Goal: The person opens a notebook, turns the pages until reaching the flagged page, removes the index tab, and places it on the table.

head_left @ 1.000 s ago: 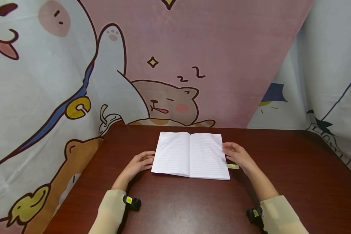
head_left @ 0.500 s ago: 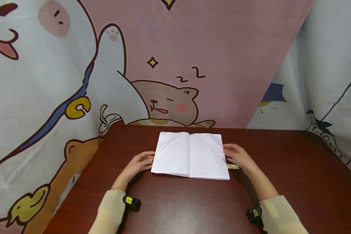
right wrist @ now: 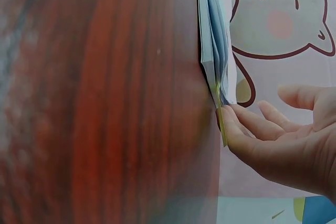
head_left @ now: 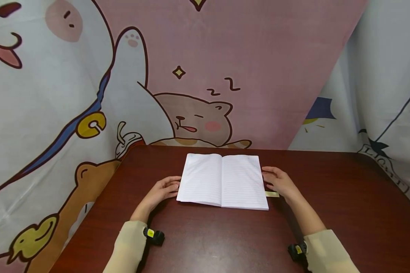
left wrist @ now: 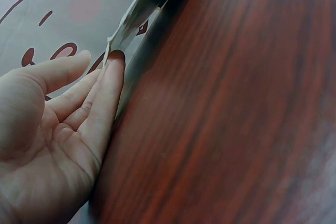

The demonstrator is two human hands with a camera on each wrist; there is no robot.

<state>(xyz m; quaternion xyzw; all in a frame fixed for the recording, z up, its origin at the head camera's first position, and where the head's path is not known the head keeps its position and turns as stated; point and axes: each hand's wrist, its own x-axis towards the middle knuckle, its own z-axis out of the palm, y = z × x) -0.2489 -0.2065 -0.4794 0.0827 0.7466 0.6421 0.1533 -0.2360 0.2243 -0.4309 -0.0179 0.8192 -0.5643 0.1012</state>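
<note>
An open notebook [head_left: 205,182] with white lined pages lies on the brown table, its spine running away from me. A yellow strip [head_left: 272,194] sticks out from its right side. My left hand [head_left: 162,192] is at the notebook's left edge. In the left wrist view its fingertips [left wrist: 115,59] meet the edge of the cover, and the thumb stands apart. My right hand [head_left: 281,184] lies beside the right edge with loosely bent fingers. In the right wrist view, its lower fingers [right wrist: 231,121] are right at the yellow strip and the thumb is raised away.
The wood-grain tabletop [head_left: 212,239] extends on every side of the notebook. Behind it hangs a pink and white cloth [head_left: 266,68] printed with cartoon animals. Each wrist wears a small black camera, one by the left sleeve [head_left: 128,242] and one by the right sleeve [head_left: 328,248].
My right hand has shifted slightly to the right, its fingertips now just off the page edge. The left hand and the notebook stay where they were.
</note>
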